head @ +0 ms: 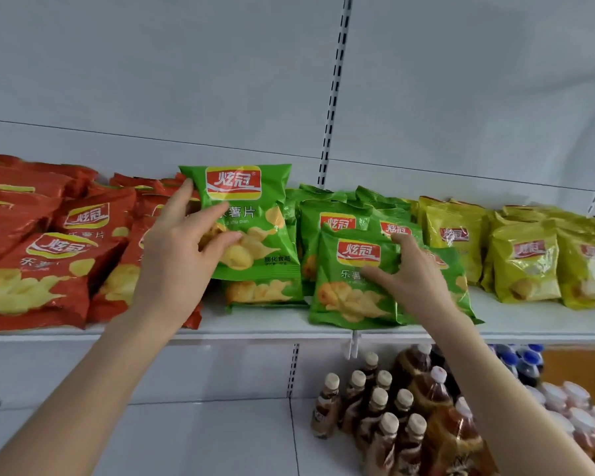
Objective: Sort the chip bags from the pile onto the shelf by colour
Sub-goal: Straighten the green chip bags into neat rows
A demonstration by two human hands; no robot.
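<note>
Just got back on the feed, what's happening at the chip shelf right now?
A person is sorting chip bags. The left hand holds a raised green bag by the green group, beside the red bags. The right hand grips a front green bag at the edge of the shelf. Yellow bags sit to the right.

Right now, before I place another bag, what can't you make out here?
All head view.
- Red chip bags: cut off by left edge, count unknown.
- Yellow chip bags: cut off by right edge.
- Green stack: partly behind the raised green bag in the left hand.
- Right hand: fingers behind the front green bag, grip unclear.
- Bottles: labels blurred.
</note>
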